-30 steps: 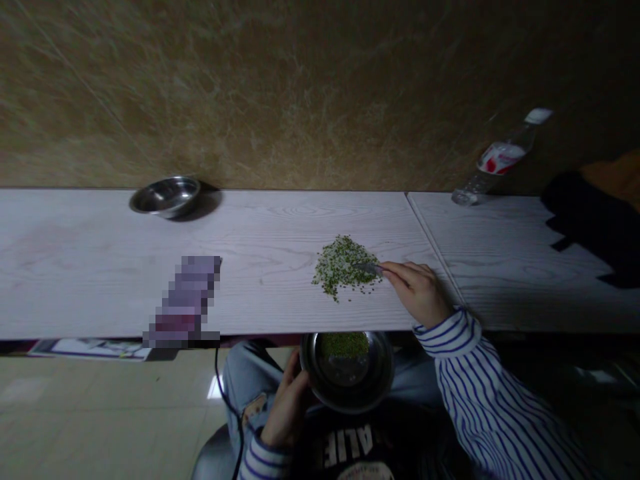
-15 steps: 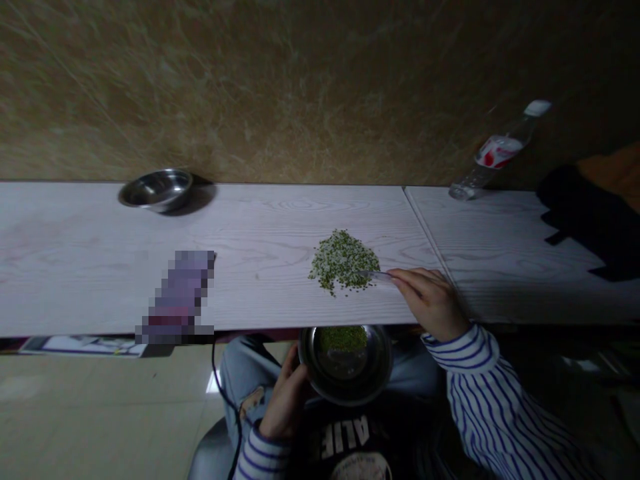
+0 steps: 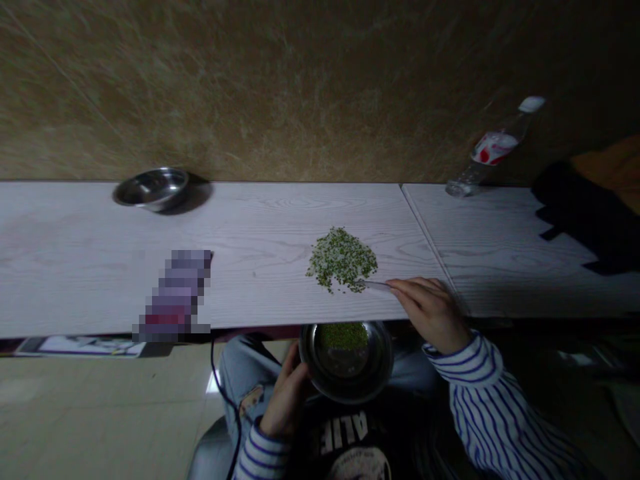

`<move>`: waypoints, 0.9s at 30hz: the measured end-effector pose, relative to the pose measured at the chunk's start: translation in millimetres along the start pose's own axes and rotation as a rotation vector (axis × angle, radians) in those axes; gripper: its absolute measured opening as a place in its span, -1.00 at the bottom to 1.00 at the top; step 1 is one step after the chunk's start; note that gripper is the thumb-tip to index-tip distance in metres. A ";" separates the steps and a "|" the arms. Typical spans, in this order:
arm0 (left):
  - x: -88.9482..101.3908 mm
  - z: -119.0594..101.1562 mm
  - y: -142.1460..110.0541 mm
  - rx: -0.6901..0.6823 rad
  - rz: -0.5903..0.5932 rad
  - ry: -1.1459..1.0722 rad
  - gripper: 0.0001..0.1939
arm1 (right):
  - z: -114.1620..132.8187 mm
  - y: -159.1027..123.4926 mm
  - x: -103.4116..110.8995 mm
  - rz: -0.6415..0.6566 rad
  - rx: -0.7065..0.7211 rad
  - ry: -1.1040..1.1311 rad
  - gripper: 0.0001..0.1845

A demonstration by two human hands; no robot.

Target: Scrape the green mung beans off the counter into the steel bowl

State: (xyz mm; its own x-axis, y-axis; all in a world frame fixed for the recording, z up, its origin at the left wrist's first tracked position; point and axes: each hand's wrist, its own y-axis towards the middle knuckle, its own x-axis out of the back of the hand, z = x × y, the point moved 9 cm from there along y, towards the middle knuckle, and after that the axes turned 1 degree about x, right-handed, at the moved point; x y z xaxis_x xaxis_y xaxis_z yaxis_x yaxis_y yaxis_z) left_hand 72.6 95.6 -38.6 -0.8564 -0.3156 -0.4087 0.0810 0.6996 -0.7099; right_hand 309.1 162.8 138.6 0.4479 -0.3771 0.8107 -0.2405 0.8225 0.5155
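On the white wood-grain table point(image 3: 260, 227) lies a loose pile of small green beans mixed with white grains point(image 3: 342, 257). My right hand point(image 3: 427, 310) pinches a slim, shiny utensil point(image 3: 377, 285), its tip at the pile's near right edge; the tip is too small to tell its kind. Below the table edge, over my lap, my left hand point(image 3: 287, 400) grips the left rim of a metal bowl point(image 3: 381, 363). Green beans point(image 3: 345, 335) lie in the far part of that bowl. Some of my left fingers are hidden under it.
A second metal bowl point(image 3: 153, 190) sits tilted by the wall at the back left. A pixelated flat object point(image 3: 175, 293) lies at the front left. To the right stand a plastic bottle point(image 3: 493, 150) and a dark and orange cloth item point(image 3: 590, 207). A black cable point(image 3: 216, 373) hangs down.
My right hand has drawn the utensil slightly down toward the pile's near edge, and a small gap shows there. My left hand and the held bowl stay nearly still; the view shifts slightly.
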 end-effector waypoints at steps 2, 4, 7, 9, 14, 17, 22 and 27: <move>-0.9 0.6 -0.2 0.008 0.012 0.009 -0.35 | -2.7 -1.5 4.2 -0.031 -0.005 -0.018 -0.81; -1.7 -0.2 -0.6 0.005 0.022 0.016 -0.35 | -6.9 -2.5 6.5 -0.052 -0.021 -0.042 -0.82; -2.4 -2.1 -1.3 -0.005 0.026 0.021 -0.35 | -9.0 -3.4 5.0 -0.045 -0.034 -0.061 -0.82; -2.6 -2.6 -1.6 -0.008 0.028 0.026 -0.34 | -5.6 -4.1 3.7 -0.034 -0.024 -0.057 -0.82; -0.8 -1.4 -0.6 -0.012 0.023 0.024 -0.33 | 5.6 -7.5 4.8 -0.018 0.011 -0.019 -0.82; -2.0 -0.6 0.4 -0.010 0.033 0.038 -0.35 | 4.7 -9.6 7.1 -0.024 0.002 -0.026 -0.83; -3.8 -2.7 0.8 -0.033 0.050 0.049 -0.42 | 3.0 -12.2 9.2 -0.039 -0.008 -0.047 -0.83; 1.8 0.4 2.2 0.002 0.017 0.014 -0.28 | 7.4 -15.4 10.7 -0.033 0.000 -0.030 -0.83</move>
State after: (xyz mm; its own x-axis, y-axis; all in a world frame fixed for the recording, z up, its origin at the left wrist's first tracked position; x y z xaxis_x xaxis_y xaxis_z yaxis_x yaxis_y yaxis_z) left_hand 71.4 96.3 -41.2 -0.8620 -0.2945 -0.4126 0.0967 0.7035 -0.7041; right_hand 311.2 142.9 141.4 0.4294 -0.4169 0.8011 -0.2256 0.8095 0.5421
